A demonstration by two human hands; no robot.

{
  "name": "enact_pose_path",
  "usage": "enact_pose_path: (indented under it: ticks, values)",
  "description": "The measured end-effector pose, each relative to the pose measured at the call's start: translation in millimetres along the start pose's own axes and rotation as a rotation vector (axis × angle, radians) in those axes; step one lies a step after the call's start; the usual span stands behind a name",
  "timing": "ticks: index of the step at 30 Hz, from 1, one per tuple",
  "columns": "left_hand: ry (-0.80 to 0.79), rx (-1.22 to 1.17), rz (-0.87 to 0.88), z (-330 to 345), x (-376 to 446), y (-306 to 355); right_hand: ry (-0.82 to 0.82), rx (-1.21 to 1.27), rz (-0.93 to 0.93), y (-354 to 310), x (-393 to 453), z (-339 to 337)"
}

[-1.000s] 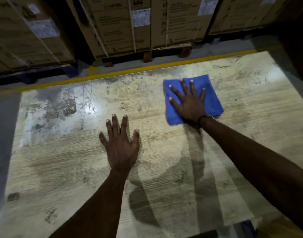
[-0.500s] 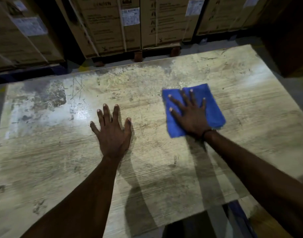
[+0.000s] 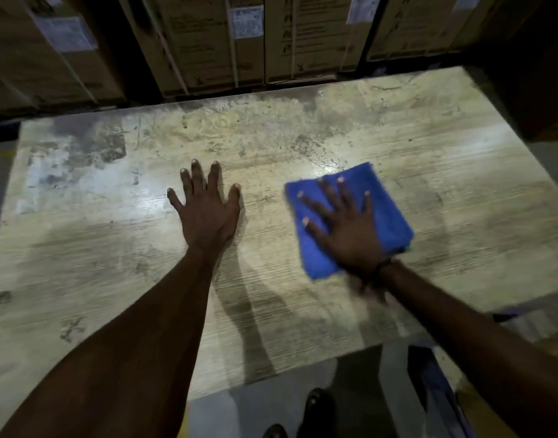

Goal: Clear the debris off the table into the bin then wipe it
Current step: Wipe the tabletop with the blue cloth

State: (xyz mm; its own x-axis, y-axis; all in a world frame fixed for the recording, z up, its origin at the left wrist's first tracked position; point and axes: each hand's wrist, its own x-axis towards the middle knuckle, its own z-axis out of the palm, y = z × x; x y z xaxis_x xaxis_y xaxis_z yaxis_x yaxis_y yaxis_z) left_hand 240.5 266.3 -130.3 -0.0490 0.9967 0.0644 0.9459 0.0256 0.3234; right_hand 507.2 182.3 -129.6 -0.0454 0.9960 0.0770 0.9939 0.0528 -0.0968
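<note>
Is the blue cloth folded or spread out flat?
Folded, it seems: the cloth shows stacked layers along its right edge. The right hand presses flat on it, fingers splayed.

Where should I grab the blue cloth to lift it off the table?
Probably pinch the blue cloth at its far right corner, coming from above: it lies flat and folded under the right hand, and that corner is uncovered.

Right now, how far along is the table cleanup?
Done, it seems: no loose debris shows on the table; the bin is not in view. In hand: the right hand presses flat on the blue cloth, wiping, while the left hand rests flat on the bare top. Left: the dark stains at the far left corner and smaller marks near the front edge look unwiped.
</note>
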Motion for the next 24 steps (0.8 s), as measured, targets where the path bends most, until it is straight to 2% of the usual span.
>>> enact_pose_path:
  ticks: [3,6,8,10,12,13,15,19,22,24]
  values:
    - [0.011,-0.012,0.009,-1.2,-0.8,0.0,-0.027,0.075,0.22,33.5,48.5,-7.1]
    - [0.011,-0.008,0.013,-0.4,-2.8,-1.3,-0.023,0.099,0.289,7.4,54.7,-0.6]
    - [0.011,0.003,0.024,0.0,-2.8,-2.4,-0.004,0.052,0.146,-33.6,23.5,6.0]
    - [0.009,0.0,0.034,-1.6,-7.4,-4.2,0.01,0.044,-0.084,-66.4,-31.6,6.5]
    - [0.01,-0.01,0.036,-4.3,-20.7,-3.8,-0.005,0.057,-0.217,-67.4,-79.3,3.9]
    - [0.007,-0.014,0.036,-4.9,-31.6,-2.6,-0.007,0.06,-0.226,-56.2,-93.4,2.7]
    - [0.012,-0.012,0.046,-4.3,-61.9,0.9,0.022,0.06,-0.147,-16.4,-100.0,-0.8]
    - [-0.021,-0.005,0.035,3.5,-125.6,17.3,-0.022,0.067,0.173,66.4,-65.3,-15.4]
    - [-0.036,0.012,0.034,12.9,-170.7,50.9,0.003,0.149,0.325,69.8,-49.8,-14.0]
    - [-0.052,0.032,0.087,20.5,-194.0,76.7,0.025,0.099,0.267,46.4,-61.0,-8.5]
